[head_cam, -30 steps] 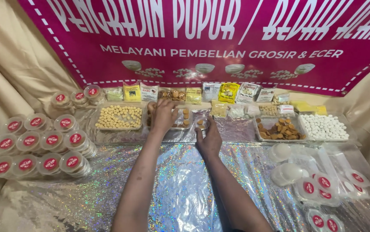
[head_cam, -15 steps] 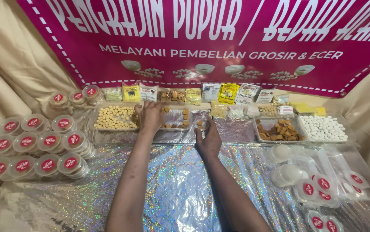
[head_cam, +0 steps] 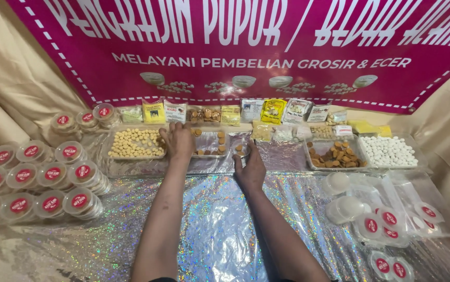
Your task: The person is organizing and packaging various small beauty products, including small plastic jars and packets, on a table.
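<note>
Trays (head_cam: 136, 143) line up behind the table (head_cam: 209, 230), stacked tubs (head_cam: 37, 177) left, packets (head_cam: 272, 110) behind the trays.

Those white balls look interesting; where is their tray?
The tray of white balls sits far right in the back row, beside the tray of brown pieces.

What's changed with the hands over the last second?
The left hand slid left from the middle tray to its edge beside the tray of pale yellow pellets. The right hand stayed by the small round container. Trays and lidded cups are unmoved.
</note>
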